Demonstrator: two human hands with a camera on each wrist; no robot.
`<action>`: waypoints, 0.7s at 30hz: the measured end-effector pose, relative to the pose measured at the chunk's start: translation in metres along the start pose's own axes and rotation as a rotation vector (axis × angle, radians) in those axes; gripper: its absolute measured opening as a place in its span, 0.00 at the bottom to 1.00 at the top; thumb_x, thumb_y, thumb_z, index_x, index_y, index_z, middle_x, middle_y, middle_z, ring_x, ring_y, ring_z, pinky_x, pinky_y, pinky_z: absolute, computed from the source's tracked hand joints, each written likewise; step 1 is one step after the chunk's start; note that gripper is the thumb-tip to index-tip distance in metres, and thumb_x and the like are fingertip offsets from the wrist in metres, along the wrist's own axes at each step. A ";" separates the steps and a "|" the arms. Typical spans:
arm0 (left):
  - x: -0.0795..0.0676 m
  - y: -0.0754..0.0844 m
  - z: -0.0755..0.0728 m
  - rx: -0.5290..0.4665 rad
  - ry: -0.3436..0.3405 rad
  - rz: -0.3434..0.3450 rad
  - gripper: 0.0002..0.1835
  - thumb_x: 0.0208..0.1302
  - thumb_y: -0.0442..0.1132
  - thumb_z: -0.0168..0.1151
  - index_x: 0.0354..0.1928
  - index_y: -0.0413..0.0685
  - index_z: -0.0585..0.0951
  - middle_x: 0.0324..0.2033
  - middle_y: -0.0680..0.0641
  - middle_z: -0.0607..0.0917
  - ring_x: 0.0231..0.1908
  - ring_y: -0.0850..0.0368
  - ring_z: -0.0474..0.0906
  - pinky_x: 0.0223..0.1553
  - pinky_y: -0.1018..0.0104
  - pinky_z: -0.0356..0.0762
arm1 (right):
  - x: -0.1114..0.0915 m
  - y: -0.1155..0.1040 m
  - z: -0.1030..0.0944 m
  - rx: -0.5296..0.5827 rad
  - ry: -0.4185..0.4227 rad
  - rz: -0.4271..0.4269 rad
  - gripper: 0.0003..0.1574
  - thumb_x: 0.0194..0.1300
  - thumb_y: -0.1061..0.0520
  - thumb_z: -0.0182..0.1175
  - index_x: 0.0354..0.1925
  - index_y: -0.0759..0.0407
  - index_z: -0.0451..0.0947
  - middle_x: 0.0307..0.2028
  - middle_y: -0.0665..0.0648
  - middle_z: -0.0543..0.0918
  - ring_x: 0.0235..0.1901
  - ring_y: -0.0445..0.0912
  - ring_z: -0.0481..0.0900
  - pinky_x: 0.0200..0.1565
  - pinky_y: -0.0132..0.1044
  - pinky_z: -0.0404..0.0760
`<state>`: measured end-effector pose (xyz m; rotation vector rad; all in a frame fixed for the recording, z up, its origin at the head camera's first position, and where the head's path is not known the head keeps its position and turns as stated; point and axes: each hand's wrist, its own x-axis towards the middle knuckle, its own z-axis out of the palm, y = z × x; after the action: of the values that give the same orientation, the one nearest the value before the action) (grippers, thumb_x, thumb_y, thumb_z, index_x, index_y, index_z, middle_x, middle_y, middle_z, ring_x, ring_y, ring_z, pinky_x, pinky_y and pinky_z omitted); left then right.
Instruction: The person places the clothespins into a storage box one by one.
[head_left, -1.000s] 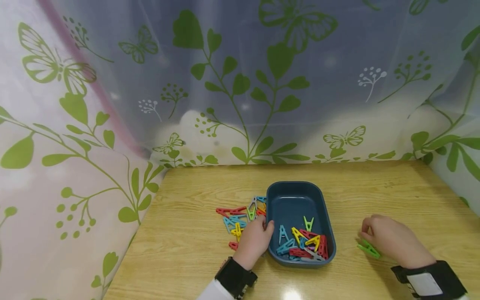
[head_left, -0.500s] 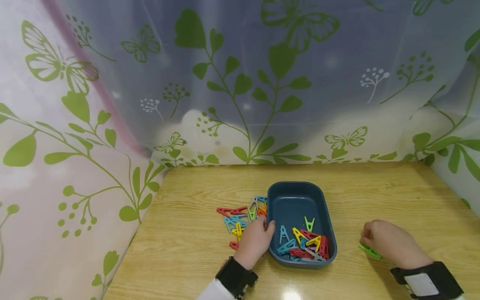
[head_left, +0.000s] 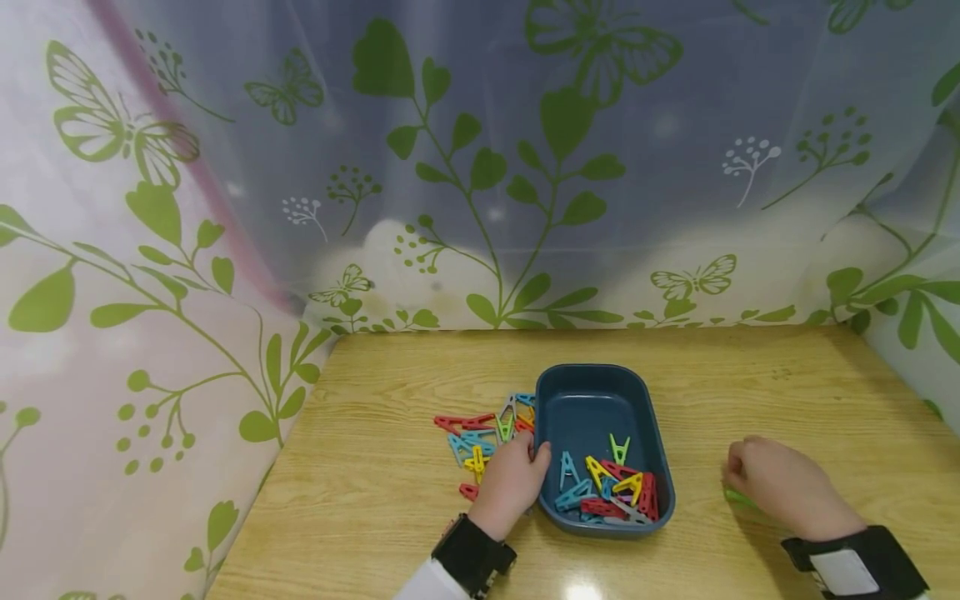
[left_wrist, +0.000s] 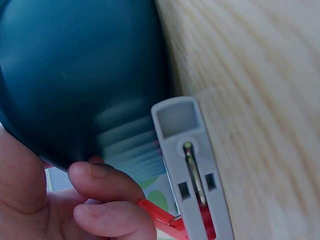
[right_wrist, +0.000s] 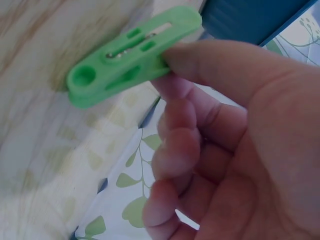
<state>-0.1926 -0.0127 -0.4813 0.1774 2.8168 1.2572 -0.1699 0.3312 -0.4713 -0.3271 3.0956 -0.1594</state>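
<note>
My left hand [head_left: 512, 477] grips the left rim of a dark blue plastic bin [head_left: 592, 377], thumb over the edge and curled fingers along the outer wall. Inside the bin lie several clothespins [head_left: 602, 483], bunched toward its near end. Off to the bin's right, my right hand [head_left: 783, 487] pinches a green clothespin [right_wrist: 132, 55] between thumb and index finger, low over the table. The other right fingers are curled in. Most of that clothespin is covered by the hand in the head view. A grey clothespin [left_wrist: 187, 160] and a red one [left_wrist: 167, 220] are close to the left fingers.
Several mixed-colour clothespins [head_left: 472, 442] are heaped on the wooden table [head_left: 390, 517] left of the bin, partly behind the left hand. A patterned curtain [head_left: 480, 208] hangs along the table's back edge and continues down both sides.
The right fingers have closed in on the green clothespin, which now shows less beneath the hand. The left hand and bin stay in place.
</note>
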 end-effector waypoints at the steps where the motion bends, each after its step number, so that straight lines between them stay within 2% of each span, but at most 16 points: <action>1: 0.000 0.000 0.000 0.000 0.001 0.000 0.16 0.76 0.46 0.59 0.29 0.48 0.73 0.17 0.53 0.67 0.16 0.58 0.67 0.18 0.68 0.61 | 0.000 -0.001 0.000 -0.001 0.009 0.007 0.10 0.65 0.58 0.68 0.27 0.58 0.80 0.24 0.50 0.77 0.23 0.41 0.69 0.27 0.39 0.73; 7: 0.000 0.000 0.000 -0.002 0.008 0.010 0.17 0.76 0.46 0.58 0.28 0.49 0.73 0.16 0.53 0.66 0.15 0.59 0.67 0.19 0.68 0.60 | 0.000 -0.004 -0.003 -0.009 0.073 0.014 0.09 0.62 0.60 0.70 0.27 0.59 0.80 0.23 0.50 0.76 0.22 0.41 0.69 0.25 0.38 0.71; 13: 0.000 -0.001 0.000 -0.003 0.011 0.009 0.17 0.76 0.46 0.58 0.28 0.49 0.72 0.16 0.53 0.66 0.15 0.59 0.67 0.18 0.68 0.60 | 0.000 -0.008 -0.007 -0.029 0.180 -0.042 0.10 0.59 0.62 0.73 0.27 0.60 0.80 0.23 0.51 0.76 0.20 0.39 0.70 0.22 0.36 0.71; 17: -0.001 0.000 0.000 -0.003 0.007 0.004 0.16 0.76 0.46 0.59 0.28 0.48 0.73 0.17 0.53 0.67 0.16 0.59 0.67 0.19 0.68 0.61 | 0.002 -0.013 -0.013 -0.050 0.261 -0.086 0.10 0.59 0.62 0.74 0.28 0.60 0.80 0.23 0.50 0.76 0.19 0.37 0.70 0.21 0.34 0.69; 21: -0.001 0.001 -0.001 0.001 0.005 0.003 0.17 0.76 0.46 0.58 0.28 0.49 0.72 0.17 0.53 0.66 0.16 0.59 0.66 0.19 0.68 0.60 | 0.003 -0.023 -0.023 -0.048 0.389 -0.141 0.10 0.57 0.62 0.74 0.30 0.60 0.80 0.23 0.50 0.75 0.18 0.36 0.66 0.20 0.32 0.66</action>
<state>-0.1917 -0.0128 -0.4804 0.1794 2.8228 1.2589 -0.1689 0.3105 -0.4463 -0.5818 3.4628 -0.1692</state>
